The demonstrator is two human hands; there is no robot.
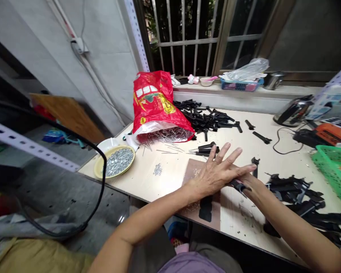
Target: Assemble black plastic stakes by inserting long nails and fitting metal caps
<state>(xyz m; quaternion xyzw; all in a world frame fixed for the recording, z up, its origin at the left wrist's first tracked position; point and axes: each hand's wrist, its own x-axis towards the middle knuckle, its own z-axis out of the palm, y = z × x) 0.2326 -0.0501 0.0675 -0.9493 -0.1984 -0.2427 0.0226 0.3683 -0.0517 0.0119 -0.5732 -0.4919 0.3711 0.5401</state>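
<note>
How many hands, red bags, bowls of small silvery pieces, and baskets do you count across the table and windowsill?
Hands: 2 (left hand, right hand)
Red bag: 1
Bowl of silvery pieces: 1
Baskets: 2 (green basket, blue basket)
Total: 6

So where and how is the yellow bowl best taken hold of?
Probably by the right rim of the yellow bowl, coming from the right: the rim shows unobstructed there, while a white dish sits at its far left and a black cable crosses its left in view.
</note>
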